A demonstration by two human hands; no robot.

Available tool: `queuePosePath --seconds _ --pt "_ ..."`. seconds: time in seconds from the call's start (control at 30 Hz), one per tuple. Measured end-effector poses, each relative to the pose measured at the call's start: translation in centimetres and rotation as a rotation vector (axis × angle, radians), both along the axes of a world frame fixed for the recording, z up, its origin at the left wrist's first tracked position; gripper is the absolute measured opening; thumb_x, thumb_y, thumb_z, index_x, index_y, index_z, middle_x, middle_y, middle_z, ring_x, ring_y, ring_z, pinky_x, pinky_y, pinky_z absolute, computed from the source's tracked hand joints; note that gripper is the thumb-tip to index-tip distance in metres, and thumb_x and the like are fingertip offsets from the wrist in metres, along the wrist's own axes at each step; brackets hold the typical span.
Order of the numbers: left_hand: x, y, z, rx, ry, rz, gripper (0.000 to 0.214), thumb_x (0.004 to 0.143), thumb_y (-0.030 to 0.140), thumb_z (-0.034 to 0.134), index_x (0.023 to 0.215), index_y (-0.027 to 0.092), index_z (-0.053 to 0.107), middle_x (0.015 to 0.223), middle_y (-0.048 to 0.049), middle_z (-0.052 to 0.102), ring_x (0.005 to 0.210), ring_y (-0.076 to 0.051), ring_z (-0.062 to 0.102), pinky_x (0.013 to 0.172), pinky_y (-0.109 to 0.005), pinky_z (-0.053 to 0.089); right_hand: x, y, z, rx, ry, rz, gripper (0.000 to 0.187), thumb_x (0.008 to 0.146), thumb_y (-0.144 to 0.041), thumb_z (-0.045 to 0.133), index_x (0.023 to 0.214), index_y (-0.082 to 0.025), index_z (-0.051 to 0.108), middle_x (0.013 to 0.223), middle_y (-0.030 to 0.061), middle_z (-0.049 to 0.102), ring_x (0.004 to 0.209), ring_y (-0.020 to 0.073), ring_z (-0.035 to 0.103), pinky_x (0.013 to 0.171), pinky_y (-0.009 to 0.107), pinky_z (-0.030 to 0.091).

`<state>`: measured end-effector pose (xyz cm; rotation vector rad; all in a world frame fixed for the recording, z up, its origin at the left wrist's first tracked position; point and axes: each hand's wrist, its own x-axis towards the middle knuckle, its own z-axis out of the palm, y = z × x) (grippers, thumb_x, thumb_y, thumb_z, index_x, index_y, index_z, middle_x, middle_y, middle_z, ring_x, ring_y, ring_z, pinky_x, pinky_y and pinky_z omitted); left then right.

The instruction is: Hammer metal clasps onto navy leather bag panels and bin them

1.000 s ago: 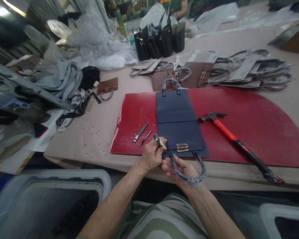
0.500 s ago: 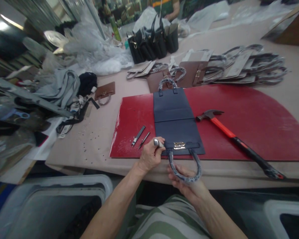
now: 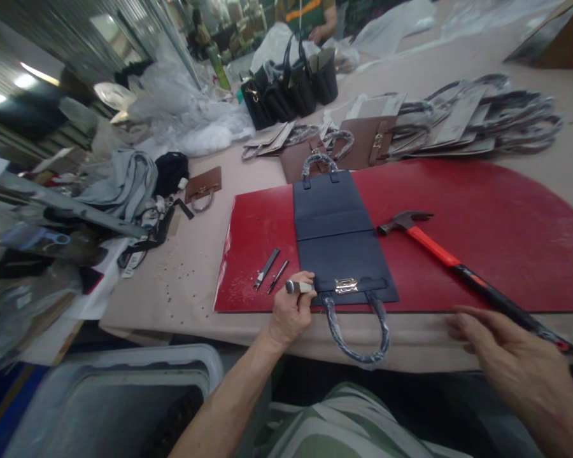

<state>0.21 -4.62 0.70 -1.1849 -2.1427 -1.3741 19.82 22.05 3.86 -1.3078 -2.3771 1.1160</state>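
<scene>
A dark blue leather bag panel (image 3: 334, 213) lies flat on a red board (image 3: 482, 222), with plastic-wrapped handles at both ends and a gold clasp (image 3: 346, 285) near the front. At the panel's front left corner, my left hand (image 3: 290, 315) is closed around a short metal punch (image 3: 298, 287), whose tip is hidden. My right hand (image 3: 516, 356), empty with fingers apart, hovers over the table's front edge beside the handle of a claw hammer (image 3: 432, 247). The hammer rests on the board, its head near the panel.
Left of the panel lie a flat metal blade (image 3: 267, 268) and a thin rod (image 3: 279, 277). Brown bag panels (image 3: 367, 140) with wrapped handles pile up behind the board. Black handbags (image 3: 291, 89) stand farther back. A grey plastic bin (image 3: 191, 356) sits below the front edge.
My right hand has left the front wrapped handle and moved right, toward the hammer's handle. The left hand keeps its grip on the punch at the panel's corner. The view has shifted slightly.
</scene>
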Motion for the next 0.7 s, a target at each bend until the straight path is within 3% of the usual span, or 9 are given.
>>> queuePosePath --seconds 0.1,0.2,0.27,0.4,0.57,0.63,0.7 --pt "-0.1 0.1 0.1 -0.001 -0.024 -0.033 0.009 0.096 0.016 0.054 0.103 0.018 0.059 0.106 -0.0117 0.071 0.103 -0.021 0.072 0.091 -0.038 0.061 -0.5 3.0 0.5 0.304 -0.039 0.026 0.035 0.074 -0.05 0.054 0.096 -0.027 0.069 0.098 0.0164 0.073 0.093 0.0356 0.067 0.085 0.051 0.05" --pt "-0.3 0.1 0.2 -0.004 -0.053 -0.065 0.009 0.097 0.017 0.053 0.104 0.018 0.059 0.106 -0.0112 0.071 0.102 -0.021 0.072 0.09 -0.036 0.061 -1.9 5.5 0.4 0.642 -0.088 0.133 0.046 0.085 -0.045 0.045 0.11 -0.014 0.069 0.113 0.0259 0.068 0.108 0.0389 0.061 0.09 0.05 0.045" --pt "-0.4 0.1 0.1 -0.004 -0.072 -0.076 0.01 0.097 0.018 0.054 0.105 0.018 0.06 0.107 -0.0113 0.071 0.102 -0.021 0.072 0.09 -0.036 0.061 -3.1 6.8 0.3 0.698 -0.229 0.193 0.051 0.09 -0.044 0.044 0.116 -0.007 0.067 0.112 0.0288 0.067 0.105 0.0393 0.06 0.085 0.048 0.044" --pt "-0.3 0.2 0.1 0.01 -0.082 -0.08 0.01 0.096 0.017 0.054 0.104 0.017 0.06 0.107 -0.0114 0.071 0.101 -0.021 0.072 0.089 -0.036 0.061 -5.3 8.0 0.7 0.498 -0.433 0.299 0.043 0.094 -0.045 0.057 0.12 -0.012 0.066 0.112 0.023 0.068 0.092 0.0304 0.062 0.071 0.039 0.039" --pt "-0.3 0.3 -0.1 0.041 -0.078 -0.046 0.011 0.093 0.015 0.056 0.103 0.017 0.06 0.104 -0.0106 0.071 0.099 -0.021 0.072 0.087 -0.034 0.061 -6.9 7.9 1.8 0.465 -0.479 0.389 0.026 0.091 -0.037 0.067 0.102 -0.014 0.065 0.094 0.0186 0.068 0.076 0.0237 0.061 0.065 0.036 0.034" --pt "-0.3 0.3 -0.1 0.037 -0.079 -0.06 0.012 0.093 0.014 0.056 0.104 0.017 0.06 0.104 -0.0105 0.071 0.099 -0.021 0.071 0.088 -0.034 0.06 -7.3 7.8 2.4 0.317 -0.429 0.371 0.016 0.089 -0.032 0.068 0.09 -0.016 0.063 0.078 0.0121 0.065 0.066 0.0197 0.056 0.064 0.035 0.034" --pt "-0.4 0.3 0.0 0.017 -0.099 -0.078 0.014 0.092 0.014 0.056 0.104 0.017 0.061 0.104 -0.0101 0.07 0.099 -0.021 0.071 0.089 -0.034 0.06 -7.5 7.6 3.0 0.004 -0.332 0.31 0.013 0.087 -0.027 0.066 0.079 -0.019 0.059 0.065 0.0054 0.059 0.058 0.0167 0.052 0.062 0.034 0.035"
